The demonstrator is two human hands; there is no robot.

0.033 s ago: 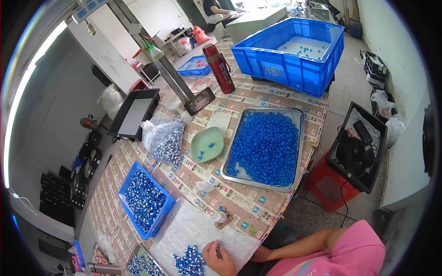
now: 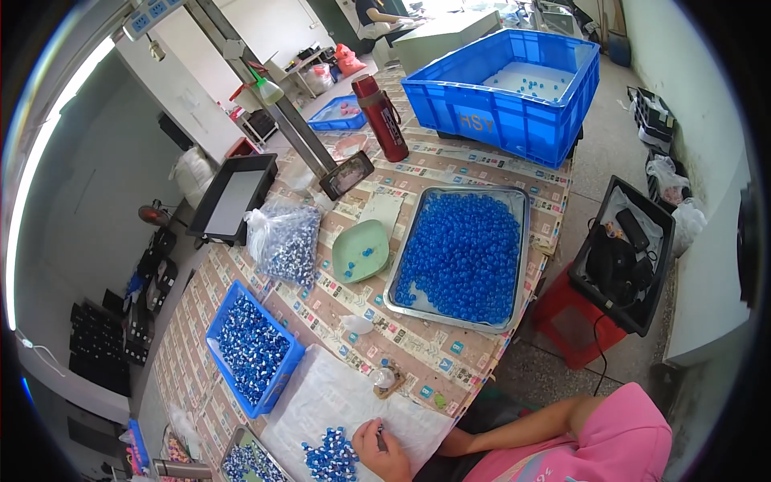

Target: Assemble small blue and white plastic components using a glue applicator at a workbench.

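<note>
My left hand rests on a white cloth at the table's near edge. Its fingers are curled closed around something small and dark that I cannot make out. Just left of it lies a loose pile of small blue-and-white beads. My right forearm, below a pink sleeve, reaches toward the table edge; the hand at its end is hidden there. Beyond the cloth's left side, a blue plastic basket holds many more blue-and-white beads. A tray of similar beads sits at the lower left.
A metal tray of round blue beads lies to the right. Farther off are a green dish, a bag of beads, a phone on a stand, a red flask and a large blue crate. A small clear jar stands by the cloth.
The view has shifted very slightly. My left hand and the beads beside it look the same as before.
</note>
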